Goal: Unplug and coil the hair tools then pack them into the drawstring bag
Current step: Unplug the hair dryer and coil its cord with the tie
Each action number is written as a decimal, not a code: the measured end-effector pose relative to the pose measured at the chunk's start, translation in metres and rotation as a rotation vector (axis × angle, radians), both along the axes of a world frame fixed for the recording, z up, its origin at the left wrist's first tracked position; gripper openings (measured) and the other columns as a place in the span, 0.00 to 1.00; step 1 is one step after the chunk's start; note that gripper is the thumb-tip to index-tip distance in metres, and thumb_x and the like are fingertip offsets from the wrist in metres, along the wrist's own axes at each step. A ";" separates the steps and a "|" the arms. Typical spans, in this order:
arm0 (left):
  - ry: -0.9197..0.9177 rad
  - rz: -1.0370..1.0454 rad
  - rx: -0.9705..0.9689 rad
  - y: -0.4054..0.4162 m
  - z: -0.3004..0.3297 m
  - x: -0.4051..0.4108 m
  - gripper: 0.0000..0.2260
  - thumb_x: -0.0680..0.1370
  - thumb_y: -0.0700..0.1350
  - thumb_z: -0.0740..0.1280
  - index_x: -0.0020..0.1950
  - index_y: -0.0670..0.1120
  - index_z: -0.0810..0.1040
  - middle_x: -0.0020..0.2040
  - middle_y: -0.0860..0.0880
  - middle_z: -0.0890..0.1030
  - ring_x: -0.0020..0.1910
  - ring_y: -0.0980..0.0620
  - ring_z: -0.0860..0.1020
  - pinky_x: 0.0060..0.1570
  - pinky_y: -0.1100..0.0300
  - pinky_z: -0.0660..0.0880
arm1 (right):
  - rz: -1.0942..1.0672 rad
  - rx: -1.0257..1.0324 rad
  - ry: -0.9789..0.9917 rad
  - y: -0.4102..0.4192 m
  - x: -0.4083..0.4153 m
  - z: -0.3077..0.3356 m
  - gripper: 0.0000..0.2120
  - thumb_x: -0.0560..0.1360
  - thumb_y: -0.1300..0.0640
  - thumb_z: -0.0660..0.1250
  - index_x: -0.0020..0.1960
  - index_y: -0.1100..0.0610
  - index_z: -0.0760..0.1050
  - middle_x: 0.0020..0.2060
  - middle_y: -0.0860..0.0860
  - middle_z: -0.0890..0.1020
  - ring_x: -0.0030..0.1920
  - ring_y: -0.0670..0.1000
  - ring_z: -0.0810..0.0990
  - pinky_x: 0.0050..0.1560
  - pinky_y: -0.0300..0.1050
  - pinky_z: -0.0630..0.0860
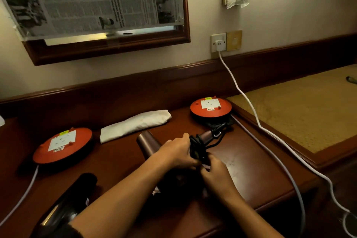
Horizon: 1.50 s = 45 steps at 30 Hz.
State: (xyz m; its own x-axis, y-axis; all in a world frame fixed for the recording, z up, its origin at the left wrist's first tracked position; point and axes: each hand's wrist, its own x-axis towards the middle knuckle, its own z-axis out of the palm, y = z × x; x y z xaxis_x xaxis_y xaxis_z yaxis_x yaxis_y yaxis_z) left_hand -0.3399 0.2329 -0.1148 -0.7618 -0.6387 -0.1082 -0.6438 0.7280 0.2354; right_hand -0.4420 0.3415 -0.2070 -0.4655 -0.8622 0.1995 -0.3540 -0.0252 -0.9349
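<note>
A brown hair dryer [146, 144] lies on the wooden desk [241, 160], barrel pointing away to the left, handle pointing right. Its black cord [197, 144] is wound in loops around the handle. My left hand [176, 152] grips the dryer at the wound cord. My right hand [216, 174] pinches the cord's end just below the coil. A second, black hair tool [77, 195] lies at the near left of the desk. A folded cream drawstring bag [135, 125] lies behind the dryer.
Two orange extension reels stand on the desk, one at left [61, 145] and one at back right [210, 109]. A white cable [247, 98] runs from the wall socket [219, 42] down past the desk's right edge. A mirror covered in newspaper [92, 0] hangs above.
</note>
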 end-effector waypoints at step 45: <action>0.013 0.103 0.020 0.003 -0.006 -0.030 0.29 0.69 0.61 0.73 0.60 0.46 0.67 0.57 0.47 0.78 0.54 0.45 0.78 0.45 0.55 0.71 | -0.189 -0.130 -0.130 0.013 -0.018 -0.002 0.12 0.83 0.54 0.61 0.65 0.48 0.75 0.54 0.39 0.81 0.57 0.33 0.77 0.53 0.30 0.76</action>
